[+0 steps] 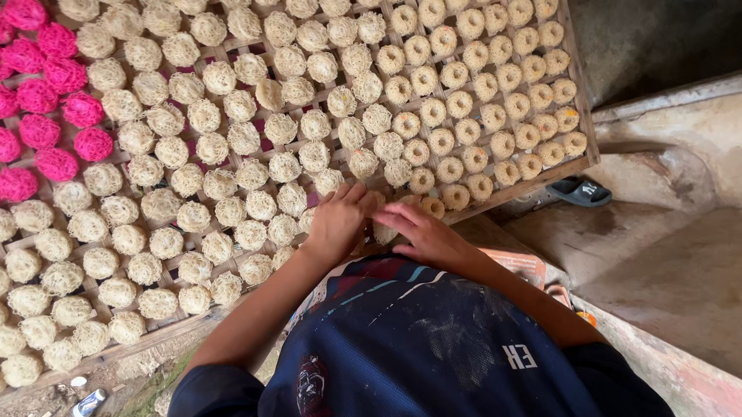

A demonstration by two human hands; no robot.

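Dozens of pale noodle nests (pixel 241 106) sit in rows on a slatted rack (pixel 516 190), spaced apart, likely so air can dry them; pink nests (pixel 37 95) fill its far left. Both hands meet at the near edge: left hand (pixel 338 222) curled, right hand (pixel 422 231) with fingers together, over a nest (pixel 384 230) mostly hidden; the grip is unclear. A sandal (pixel 580 192) lies beside.
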